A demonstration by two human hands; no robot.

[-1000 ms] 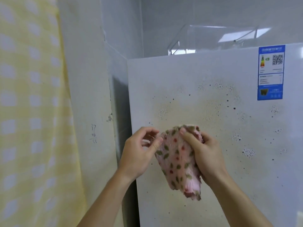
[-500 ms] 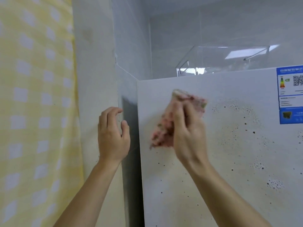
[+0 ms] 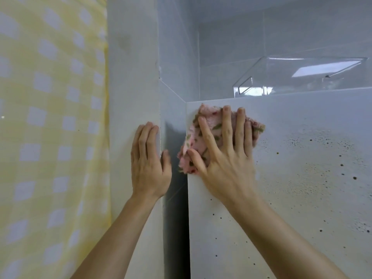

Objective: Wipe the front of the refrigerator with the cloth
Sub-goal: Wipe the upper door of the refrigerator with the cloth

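The white refrigerator front [image 3: 291, 198] fills the right half of the view, speckled with dark spots and dried residue. My right hand [image 3: 227, 158] presses a pink cloth [image 3: 196, 141] with green and red marks flat against the door's upper left corner, fingers spread over it. My left hand [image 3: 149, 164] rests flat on the white wall edge [image 3: 132, 97] beside the refrigerator, holding nothing, its thumb at the dark gap.
A yellow and white checked curtain [image 3: 50, 137] hangs at the left. A narrow dark gap [image 3: 175, 218] separates the wall from the refrigerator side. A clear plastic box [image 3: 291, 77] sits on top of the refrigerator, with tiled wall behind.
My right hand carried the cloth up to the door's top left corner and spread flat on it. My left hand let go of the cloth and moved onto the wall edge.
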